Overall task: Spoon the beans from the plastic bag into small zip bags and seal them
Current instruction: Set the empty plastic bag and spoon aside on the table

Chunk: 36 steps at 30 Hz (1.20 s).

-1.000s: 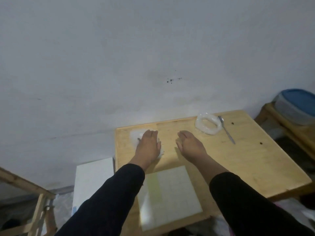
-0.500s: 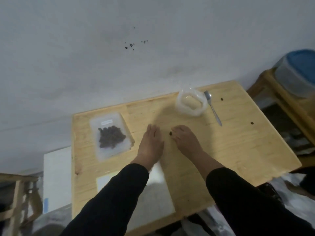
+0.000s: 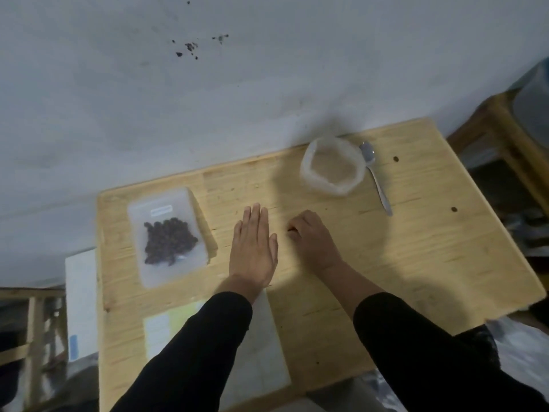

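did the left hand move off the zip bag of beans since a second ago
Yes. The left hand came off the zip bag and now lies flat on the table, to the bag's right.

Since a second ago your left hand (image 3: 253, 248) came off the zip bag (image 3: 169, 237), so the beans inside show, and it's flat on the bench (image 3: 416, 248) now. Your right hand (image 3: 312, 237) curled its fingers over that loose bean, hiding it.

A flat zip bag (image 3: 169, 236) holding dark beans (image 3: 168, 244) lies left; rolled-down plastic bag (image 3: 332, 165) touches spoon (image 3: 375, 177).
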Motion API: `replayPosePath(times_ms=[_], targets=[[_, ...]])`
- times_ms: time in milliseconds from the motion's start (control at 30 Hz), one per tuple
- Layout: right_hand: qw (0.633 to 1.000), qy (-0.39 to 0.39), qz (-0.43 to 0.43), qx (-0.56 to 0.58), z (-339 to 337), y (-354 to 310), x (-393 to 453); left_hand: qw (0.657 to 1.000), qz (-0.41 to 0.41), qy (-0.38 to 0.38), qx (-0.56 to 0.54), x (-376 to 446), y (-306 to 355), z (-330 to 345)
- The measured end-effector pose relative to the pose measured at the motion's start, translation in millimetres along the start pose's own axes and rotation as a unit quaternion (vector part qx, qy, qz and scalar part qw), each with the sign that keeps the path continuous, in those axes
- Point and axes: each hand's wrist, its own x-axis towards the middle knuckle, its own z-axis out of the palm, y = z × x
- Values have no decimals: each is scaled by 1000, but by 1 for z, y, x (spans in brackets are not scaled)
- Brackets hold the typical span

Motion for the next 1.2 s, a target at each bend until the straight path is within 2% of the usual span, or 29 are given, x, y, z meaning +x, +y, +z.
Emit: replayPosePath(times_ms=[167, 367, 467, 600, 667, 833, 1033, 1200], targets=[[998, 49, 40, -1, 8, -3, -14, 1000, 13, -6, -3, 0, 0, 0], [977, 124, 161, 58, -19, 18, -29, 991, 113, -39, -68, 8, 27, -2], [953, 180, 238, 43, -44, 43, -41, 981, 169, -81, -56, 15, 62, 9], [896, 224, 382, 30, -85, 82, -55, 964, 240, -88, -77, 21, 111, 28], [874, 241, 420, 38, -102, 106, -62, 960, 253, -84, -85, 27, 134, 41], [856, 250, 452, 21, -136, 162, -67, 965, 242, -53, -88, 49, 176, 58], [880, 254, 402, 5, -151, 195, -58, 967, 228, -24, -108, 63, 186, 64], [866, 259, 427, -28, -147, 210, -45, 970, 214, -26, -111, 64, 185, 64]])
